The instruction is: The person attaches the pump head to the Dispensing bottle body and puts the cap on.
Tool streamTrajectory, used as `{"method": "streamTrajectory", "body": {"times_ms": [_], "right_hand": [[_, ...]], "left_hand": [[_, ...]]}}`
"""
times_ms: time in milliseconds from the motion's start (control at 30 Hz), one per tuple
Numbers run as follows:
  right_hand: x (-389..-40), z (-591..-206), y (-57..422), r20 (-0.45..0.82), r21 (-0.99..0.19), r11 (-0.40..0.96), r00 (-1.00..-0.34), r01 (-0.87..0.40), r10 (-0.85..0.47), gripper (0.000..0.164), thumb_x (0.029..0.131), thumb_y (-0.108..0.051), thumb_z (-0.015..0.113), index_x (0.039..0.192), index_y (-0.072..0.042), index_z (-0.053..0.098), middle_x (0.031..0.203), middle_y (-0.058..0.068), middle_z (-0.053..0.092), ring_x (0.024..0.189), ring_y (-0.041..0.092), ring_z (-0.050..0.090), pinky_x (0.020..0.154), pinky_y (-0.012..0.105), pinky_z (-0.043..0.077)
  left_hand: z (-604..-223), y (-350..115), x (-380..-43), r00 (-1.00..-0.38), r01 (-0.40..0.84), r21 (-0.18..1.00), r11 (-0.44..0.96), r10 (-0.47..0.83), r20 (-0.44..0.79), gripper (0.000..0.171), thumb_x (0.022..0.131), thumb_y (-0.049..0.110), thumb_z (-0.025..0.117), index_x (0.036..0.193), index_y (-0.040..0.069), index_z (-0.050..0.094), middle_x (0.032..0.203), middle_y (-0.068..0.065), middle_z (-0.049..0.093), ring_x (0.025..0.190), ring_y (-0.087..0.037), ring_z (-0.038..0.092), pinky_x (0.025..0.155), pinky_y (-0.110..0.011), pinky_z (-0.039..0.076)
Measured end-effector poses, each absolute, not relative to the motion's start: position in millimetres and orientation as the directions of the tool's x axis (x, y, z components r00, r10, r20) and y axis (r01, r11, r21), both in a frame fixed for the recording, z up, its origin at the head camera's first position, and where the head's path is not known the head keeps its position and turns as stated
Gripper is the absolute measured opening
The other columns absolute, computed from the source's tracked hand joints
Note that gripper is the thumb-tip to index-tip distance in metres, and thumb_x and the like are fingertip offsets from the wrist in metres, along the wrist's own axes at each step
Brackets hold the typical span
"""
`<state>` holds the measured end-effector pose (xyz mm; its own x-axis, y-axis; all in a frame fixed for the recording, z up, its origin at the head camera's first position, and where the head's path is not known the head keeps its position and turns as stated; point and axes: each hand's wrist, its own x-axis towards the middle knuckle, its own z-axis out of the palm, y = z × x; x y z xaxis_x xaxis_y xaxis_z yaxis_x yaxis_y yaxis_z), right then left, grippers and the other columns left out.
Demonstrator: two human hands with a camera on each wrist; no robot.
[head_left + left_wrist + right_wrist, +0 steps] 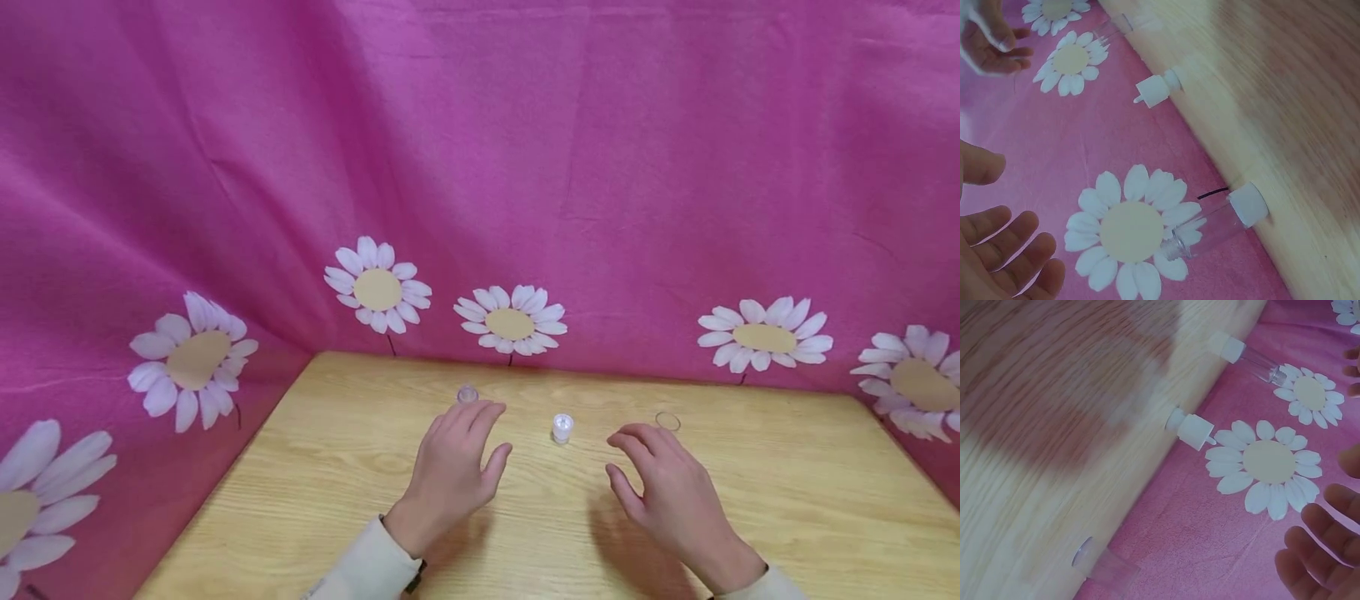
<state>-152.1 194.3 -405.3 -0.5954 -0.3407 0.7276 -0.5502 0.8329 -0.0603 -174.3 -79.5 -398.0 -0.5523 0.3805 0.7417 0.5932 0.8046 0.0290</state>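
My left hand [453, 462] hovers over the table with relaxed fingers and holds nothing. Just past its fingertips in the head view stands a small clear bottle [1210, 231] with a white base and a narrower neck. A white nozzle piece [562, 428], with a thin tip, stands between the two hands. Over the right side my right hand [671, 492] is held with fingers loosely bent, holding nothing. Beyond its knuckles stands a clear cylinder [1107, 569], which shows as a thin ring in the head view. The hands touch none of these pieces.
The light wood table [540, 542] ends at a pink cloth backdrop [480, 167] printed with white daisies. The cloth also closes off the left and right sides. Shadows of both hands fall on the wood.
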Motion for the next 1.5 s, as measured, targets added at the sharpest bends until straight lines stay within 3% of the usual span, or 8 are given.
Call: {"method": "streamTrajectory", "body": {"times_ms": [367, 600, 767, 900, 1100, 1300, 1500], "right_hand": [[-148, -405, 199, 0.707, -0.068, 0.844, -0.623, -0.531, -0.335, 0.033, 0.071, -0.015, 0.077, 0.101, -0.005, 0.068, 0.101, 0.009, 0.067, 0.093, 0.026, 0.063, 0.075, 0.043, 0.053], [-149, -403, 201, 0.681, -0.088, 0.846, -0.652, -0.525, -0.333, 0.035, 0.072, -0.014, 0.079, 0.103, -0.006, 0.068, 0.102, 0.007, 0.067, 0.094, 0.025, 0.064, 0.074, 0.044, 0.054], [-147, -402, 200, 0.661, -0.128, 0.84, -0.676, -0.528, -0.324, 0.035, 0.074, -0.014, 0.08, 0.106, -0.007, 0.068, 0.103, 0.006, 0.066, 0.095, 0.024, 0.065, 0.073, 0.043, 0.055], [-145, -403, 199, 0.633, -0.173, 0.831, -0.706, -0.528, -0.317, 0.034, 0.076, -0.015, 0.08, 0.107, -0.009, 0.068, 0.104, 0.004, 0.067, 0.095, 0.022, 0.066, 0.073, 0.042, 0.056], [-146, -404, 202, 0.615, -0.208, 0.824, -0.726, -0.526, -0.308, 0.033, 0.076, -0.013, 0.08, 0.106, -0.009, 0.068, 0.102, 0.002, 0.069, 0.094, 0.02, 0.067, 0.076, 0.041, 0.056], [-148, -404, 204, 0.608, -0.213, 0.821, -0.729, -0.53, -0.313, 0.032, 0.077, -0.013, 0.08, 0.106, -0.008, 0.068, 0.101, 0.002, 0.069, 0.093, 0.02, 0.068, 0.076, 0.042, 0.056], [-149, -403, 202, 0.585, -0.224, 0.816, -0.743, -0.533, -0.324, 0.031, 0.079, -0.013, 0.079, 0.108, -0.01, 0.068, 0.103, 0.0, 0.069, 0.095, 0.02, 0.067, 0.077, 0.042, 0.056]], "left_hand": [[-393, -89, -178, -0.623, 0.6, 0.201, 0.774, 0.294, 0.725, 0.045, 0.077, 0.015, 0.083, 0.117, 0.009, 0.066, 0.118, -0.006, 0.069, 0.111, -0.024, 0.067, 0.09, -0.039, 0.056], [-387, -92, -173, -0.653, 0.591, 0.24, 0.77, 0.281, 0.703, 0.045, 0.079, 0.016, 0.081, 0.12, 0.005, 0.065, 0.124, -0.01, 0.068, 0.113, -0.025, 0.066, 0.094, -0.039, 0.054], [-386, -95, -173, -0.678, 0.586, 0.294, 0.755, 0.258, 0.689, 0.042, 0.082, 0.015, 0.08, 0.119, 0.005, 0.065, 0.124, -0.009, 0.068, 0.111, -0.026, 0.066, 0.091, -0.04, 0.056], [-386, -97, -175, -0.737, 0.544, 0.379, 0.749, 0.21, 0.642, 0.042, 0.083, 0.015, 0.078, 0.122, 0.007, 0.065, 0.125, -0.009, 0.068, 0.113, -0.027, 0.065, 0.093, -0.042, 0.055], [-386, -98, -179, -0.823, 0.481, 0.523, 0.704, 0.156, 0.547, 0.043, 0.086, 0.016, 0.075, 0.127, 0.007, 0.063, 0.127, -0.008, 0.067, 0.102, -0.024, 0.065, 0.085, -0.04, 0.054], [-387, -101, -184, -0.835, 0.461, 0.534, 0.709, 0.142, 0.532, 0.042, 0.087, 0.015, 0.074, 0.126, 0.007, 0.062, 0.119, -0.008, 0.068, 0.097, -0.023, 0.063, 0.08, -0.038, 0.052], [-389, -102, -187, -0.843, 0.451, 0.546, 0.706, 0.136, 0.521, 0.045, 0.087, 0.016, 0.074, 0.129, 0.006, 0.061, 0.122, -0.009, 0.067, 0.099, -0.025, 0.063, 0.081, -0.039, 0.052]]}}
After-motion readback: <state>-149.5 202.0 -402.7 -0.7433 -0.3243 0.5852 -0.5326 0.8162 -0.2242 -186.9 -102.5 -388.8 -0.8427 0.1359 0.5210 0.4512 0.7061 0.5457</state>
